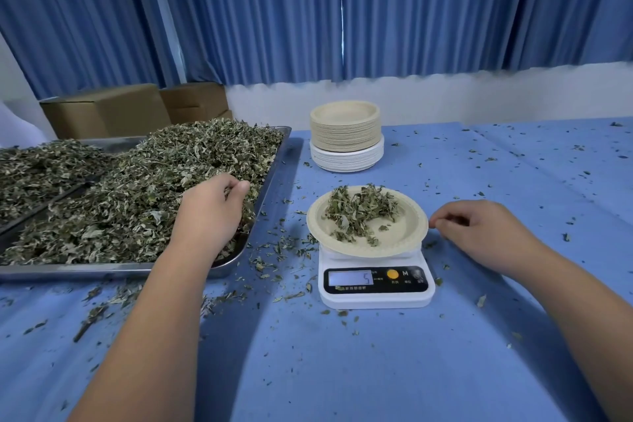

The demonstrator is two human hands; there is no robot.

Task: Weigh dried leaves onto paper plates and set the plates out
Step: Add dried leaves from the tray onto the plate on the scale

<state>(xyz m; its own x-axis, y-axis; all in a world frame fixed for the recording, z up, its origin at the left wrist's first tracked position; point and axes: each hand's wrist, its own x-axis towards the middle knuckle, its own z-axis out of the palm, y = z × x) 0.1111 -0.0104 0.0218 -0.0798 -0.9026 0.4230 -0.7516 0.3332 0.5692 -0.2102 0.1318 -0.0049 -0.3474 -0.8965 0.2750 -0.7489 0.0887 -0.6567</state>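
Note:
A beige paper plate (407, 236) with a small heap of dried leaves (359, 211) sits on a white digital scale (376, 298) whose display reads 5. Left of it, a metal tray (263, 192) is piled with dried leaves (144, 195). My left hand (210, 212) is over the tray's near right part, its fingers curled into the leaves and holding some. My right hand (479, 233) rests on the table just right of the plate, fingers loosely curled, fingertips at the plate's rim, and holds nothing that I can see.
A stack of paper plates (346, 134), beige on white, stands behind the scale. A second tray of leaves (41, 164) lies at the far left, with cardboard boxes (109, 110) behind it. Leaf crumbs litter the blue tablecloth (513, 164). Blue curtains hang behind.

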